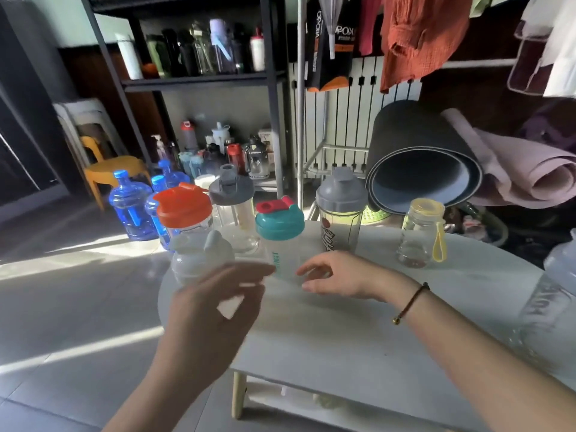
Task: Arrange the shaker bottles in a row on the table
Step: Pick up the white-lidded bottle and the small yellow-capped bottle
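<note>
Several shaker bottles stand on a white oval table (358,344). At the left are an orange-lidded bottle (184,210), a grey-lidded clear bottle (232,194) behind it, and a small pale-lidded bottle (202,255) in front. A teal-lidded bottle with a red cap (280,226) stands mid-table, with a grey-lidded printed bottle (342,210) and a yellow-lidded jar (422,232) to its right. A clear bottle (548,304) is at the right edge. My left hand (215,310) hovers open, blurred, in front of the pale bottle. My right hand (339,275) is open, fingers beside the teal bottle's base.
Blue water jugs (131,210) stand on the floor left of the table. A black shelf rack (199,79) with many bottles is behind. Rolled mats (427,169) lie at the right rear, clothes hang above, and a yellow stool (112,173) stands at the left.
</note>
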A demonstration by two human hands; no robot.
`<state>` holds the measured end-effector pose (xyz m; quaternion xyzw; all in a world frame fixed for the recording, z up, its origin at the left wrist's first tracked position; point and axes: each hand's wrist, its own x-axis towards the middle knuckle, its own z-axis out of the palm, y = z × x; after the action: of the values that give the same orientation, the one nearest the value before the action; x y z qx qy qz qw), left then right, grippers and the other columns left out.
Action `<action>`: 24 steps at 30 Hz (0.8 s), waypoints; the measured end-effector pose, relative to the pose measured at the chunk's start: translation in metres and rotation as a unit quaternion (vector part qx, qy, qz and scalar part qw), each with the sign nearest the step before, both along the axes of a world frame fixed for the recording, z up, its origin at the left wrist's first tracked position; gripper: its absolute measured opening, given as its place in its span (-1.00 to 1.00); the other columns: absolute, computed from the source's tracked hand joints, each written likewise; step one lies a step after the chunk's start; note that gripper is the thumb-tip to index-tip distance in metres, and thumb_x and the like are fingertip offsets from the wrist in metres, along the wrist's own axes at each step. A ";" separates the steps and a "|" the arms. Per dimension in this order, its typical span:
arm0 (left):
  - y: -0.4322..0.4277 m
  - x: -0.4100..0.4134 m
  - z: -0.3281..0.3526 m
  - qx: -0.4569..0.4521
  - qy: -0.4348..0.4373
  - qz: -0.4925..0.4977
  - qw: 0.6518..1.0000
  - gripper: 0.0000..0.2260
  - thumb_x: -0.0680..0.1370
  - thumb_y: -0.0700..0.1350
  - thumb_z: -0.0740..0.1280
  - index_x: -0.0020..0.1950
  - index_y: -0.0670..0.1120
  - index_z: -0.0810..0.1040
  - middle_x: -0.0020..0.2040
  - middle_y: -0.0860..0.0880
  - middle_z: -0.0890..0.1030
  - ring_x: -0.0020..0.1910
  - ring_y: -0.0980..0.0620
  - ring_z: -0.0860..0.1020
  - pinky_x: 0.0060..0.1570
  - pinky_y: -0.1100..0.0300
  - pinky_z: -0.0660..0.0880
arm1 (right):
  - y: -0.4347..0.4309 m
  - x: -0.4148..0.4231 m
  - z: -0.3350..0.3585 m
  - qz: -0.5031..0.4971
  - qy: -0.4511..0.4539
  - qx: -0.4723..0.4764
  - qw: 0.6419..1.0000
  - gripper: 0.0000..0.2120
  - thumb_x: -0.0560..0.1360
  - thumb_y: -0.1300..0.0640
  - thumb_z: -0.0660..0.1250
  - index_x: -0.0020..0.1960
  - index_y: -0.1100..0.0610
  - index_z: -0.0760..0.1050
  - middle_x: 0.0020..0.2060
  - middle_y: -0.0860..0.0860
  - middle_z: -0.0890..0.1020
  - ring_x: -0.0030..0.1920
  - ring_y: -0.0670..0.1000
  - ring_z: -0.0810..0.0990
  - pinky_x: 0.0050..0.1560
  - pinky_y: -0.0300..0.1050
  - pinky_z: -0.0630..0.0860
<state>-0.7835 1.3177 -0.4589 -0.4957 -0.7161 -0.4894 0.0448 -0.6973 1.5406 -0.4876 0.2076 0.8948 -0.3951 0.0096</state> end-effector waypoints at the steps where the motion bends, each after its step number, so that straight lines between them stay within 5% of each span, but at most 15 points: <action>1: -0.003 -0.005 0.012 0.025 0.047 0.038 0.998 -0.82 0.46 -0.02 0.33 -0.03 0.24 0.62 0.01 0.38 0.62 -0.10 0.34 0.61 -0.07 0.57 0.40 | 0.000 0.000 -0.003 0.002 0.003 -0.002 1.000 -0.62 0.45 -0.01 0.40 0.25 0.01 0.50 0.05 -0.05 0.64 -0.09 -0.19 0.55 -0.02 -0.35 0.44; 3: -0.011 -0.026 0.032 0.063 0.086 0.125 0.986 -0.78 0.47 -0.03 0.38 0.04 0.26 0.55 0.00 0.36 0.59 -0.10 0.27 0.55 -0.03 0.50 0.38 | -0.001 -0.001 -0.007 0.007 0.007 -0.003 1.000 -0.63 0.44 0.00 0.40 0.24 0.00 0.51 0.04 -0.05 0.65 -0.10 -0.23 0.54 -0.05 -0.41 0.42; 5: -0.019 -0.051 0.037 0.057 0.042 0.200 0.977 -0.64 0.43 -0.06 0.47 0.16 0.23 0.52 0.16 0.14 0.53 0.09 0.08 0.50 0.13 0.22 0.42 | -0.002 -0.001 -0.008 0.012 0.009 0.001 1.000 -0.64 0.44 -0.01 0.40 0.23 -0.01 0.51 0.04 -0.06 0.65 -0.09 -0.24 0.53 -0.06 -0.44 0.41; 7: -0.024 -0.063 0.024 0.013 -0.033 0.243 0.969 -0.45 0.33 0.10 0.53 0.29 0.20 0.48 0.30 0.01 0.41 0.26 -0.06 0.45 0.24 -0.04 0.43 | -0.002 -0.002 -0.008 0.014 0.015 0.007 1.000 -0.64 0.44 -0.02 0.40 0.23 -0.03 0.52 0.04 -0.08 0.65 -0.08 -0.23 0.53 -0.06 -0.43 0.40; 9: -0.024 -0.059 0.002 -0.017 -0.075 0.235 0.969 -0.27 0.20 0.31 0.44 0.36 0.27 0.39 0.28 0.12 0.33 0.30 -0.07 0.42 0.28 -0.15 0.42 | -0.001 -0.004 -0.008 0.018 0.024 0.012 0.999 -0.63 0.44 -0.04 0.39 0.23 -0.04 0.51 0.04 -0.11 0.65 -0.11 -0.26 0.51 -0.05 -0.40 0.40; 13: -0.009 -0.055 -0.033 -0.033 -0.094 0.190 0.977 -0.12 0.17 0.33 0.48 0.44 0.34 0.22 0.33 0.08 0.32 0.37 -0.07 0.38 0.30 -0.15 0.41 | -0.001 -0.007 -0.009 0.022 0.031 0.010 0.999 -0.64 0.44 -0.03 0.40 0.23 -0.05 0.52 0.01 -0.14 0.64 -0.15 -0.28 0.50 -0.03 -0.36 0.41; 16: 0.002 -0.057 -0.048 -0.036 -0.082 0.197 0.976 -0.11 0.25 0.14 0.57 0.48 0.31 0.18 0.43 -0.02 0.32 0.38 -0.07 0.36 0.28 -0.02 0.37 | -0.001 -0.004 -0.012 0.023 0.029 -0.009 0.999 -0.64 0.44 -0.01 0.40 0.23 -0.03 0.52 0.00 -0.12 0.64 -0.13 -0.26 0.52 -0.01 -0.35 0.44; 24: 0.021 -0.068 -0.074 0.001 -0.032 0.255 0.966 -0.15 0.29 -0.09 0.59 0.47 0.15 0.22 0.39 -0.14 0.41 0.33 -0.15 0.38 0.07 -0.07 0.41 | -0.001 0.020 -0.020 -0.006 0.028 -0.005 1.000 -0.66 0.43 -0.07 0.39 0.19 -0.06 0.54 0.02 -0.12 0.65 -0.05 -0.18 0.55 0.03 -0.32 0.44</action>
<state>-0.8514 1.3392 -0.5325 -0.2805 -0.8197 -0.4777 0.1458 -0.6770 1.5393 -0.5077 0.2013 0.8916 -0.4052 -0.0170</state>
